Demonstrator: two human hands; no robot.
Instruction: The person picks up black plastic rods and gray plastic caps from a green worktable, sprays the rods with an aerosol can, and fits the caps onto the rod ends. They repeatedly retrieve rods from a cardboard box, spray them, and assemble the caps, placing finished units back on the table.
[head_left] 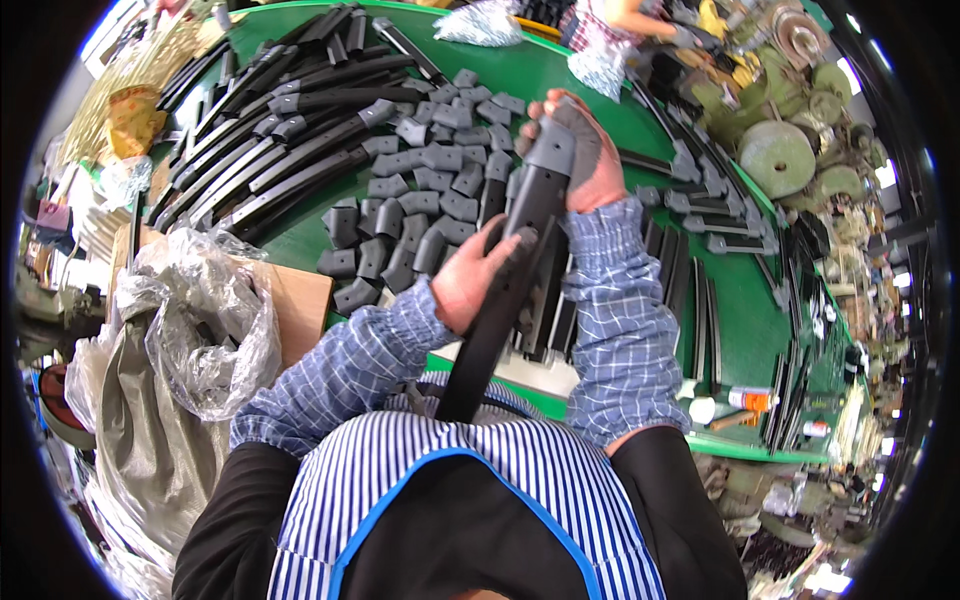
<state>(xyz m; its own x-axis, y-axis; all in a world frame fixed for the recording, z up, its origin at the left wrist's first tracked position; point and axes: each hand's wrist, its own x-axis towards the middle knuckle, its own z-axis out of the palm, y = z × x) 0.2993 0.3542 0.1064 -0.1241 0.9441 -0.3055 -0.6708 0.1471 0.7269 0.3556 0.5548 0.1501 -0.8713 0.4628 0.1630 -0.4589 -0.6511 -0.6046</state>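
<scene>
A long black bar slants up and away from my apron, its near end close to my body. A grey angled connector sits on its far end. My right hand, in a dark glove with bare fingertips, wraps round that connector from the right. Lower down, my left hand grips the bar from the left, thumb along its upper face; its other fingers are partly hidden. Loose grey connectors lie heaped on the green table just left of my hands.
Black bars with grey ends are piled at the far left. More jointed bars lie on the right, beside an orange-labelled bottle. A plastic-covered bag and wooden board stand at left. Another person's arm reaches in beyond the table.
</scene>
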